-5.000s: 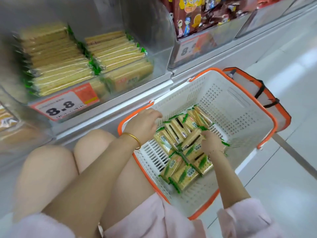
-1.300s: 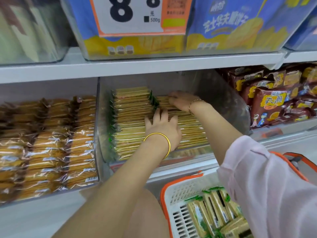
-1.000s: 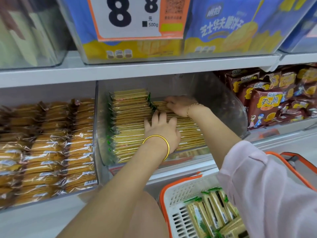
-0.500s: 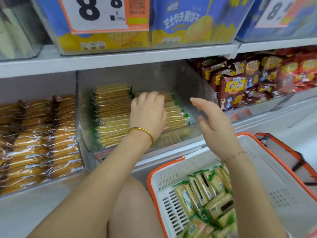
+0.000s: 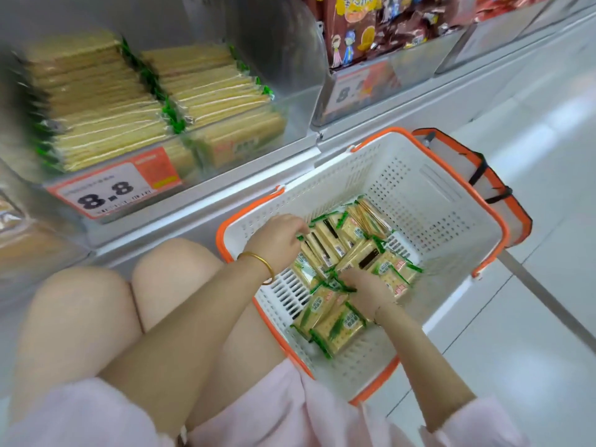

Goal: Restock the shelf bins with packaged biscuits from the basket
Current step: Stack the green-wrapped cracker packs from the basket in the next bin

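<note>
The white basket (image 5: pixel 435 195) with an orange rim sits on the floor below the shelf, holding several yellow biscuit packs (image 5: pixel 335 327) with green ends. Both hands are down inside it. My left hand (image 5: pixel 277 243), with a gold bangle on the wrist, curls over the left ends of a row of upright packs. My right hand (image 5: pixel 364 288) has its fingers dug in among the packs at the row's near side. The clear shelf bin (image 5: pixel 290 75) above holds two stacks of the same biscuits (image 5: pixel 206 88), with more space on its right side.
An 8.8 price tag (image 5: pixel 113 188) fronts the bin. Brown snack bags (image 5: pixel 371 27) fill the neighbouring bin to the right. An orange-trimmed grey part (image 5: pixel 483 175) sticks out behind the basket. My bare knees (image 5: pixel 174 272) are against the shelf base, and pale floor tiles lie to the right.
Both hands left the shelf bin and dropped into the basket onto the packs. The view tilted down from the shelves to the basket and my knees.
</note>
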Action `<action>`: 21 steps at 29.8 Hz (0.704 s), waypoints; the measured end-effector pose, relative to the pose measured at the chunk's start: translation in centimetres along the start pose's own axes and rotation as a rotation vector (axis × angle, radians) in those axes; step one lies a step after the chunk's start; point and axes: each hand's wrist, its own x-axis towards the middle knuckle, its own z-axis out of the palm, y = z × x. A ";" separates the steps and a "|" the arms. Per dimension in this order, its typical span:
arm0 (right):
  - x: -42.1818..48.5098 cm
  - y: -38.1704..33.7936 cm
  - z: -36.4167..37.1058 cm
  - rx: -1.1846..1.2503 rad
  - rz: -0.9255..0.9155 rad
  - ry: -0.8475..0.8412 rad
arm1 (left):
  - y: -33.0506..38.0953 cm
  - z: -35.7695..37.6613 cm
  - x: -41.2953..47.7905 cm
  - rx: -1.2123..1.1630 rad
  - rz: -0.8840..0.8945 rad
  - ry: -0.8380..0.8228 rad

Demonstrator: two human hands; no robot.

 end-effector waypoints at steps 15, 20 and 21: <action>4.5 -3.9 1.3 -0.628 -0.409 -0.417 | -0.5 0.5 0.1 -0.035 -0.078 -0.020; 6.3 -5.1 3.7 -0.683 -0.397 -0.569 | -0.9 0.4 0.0 -0.054 -0.102 -0.021; 6.5 -5.0 3.9 -0.707 -0.397 -0.593 | -0.9 0.4 0.0 -0.057 -0.102 -0.022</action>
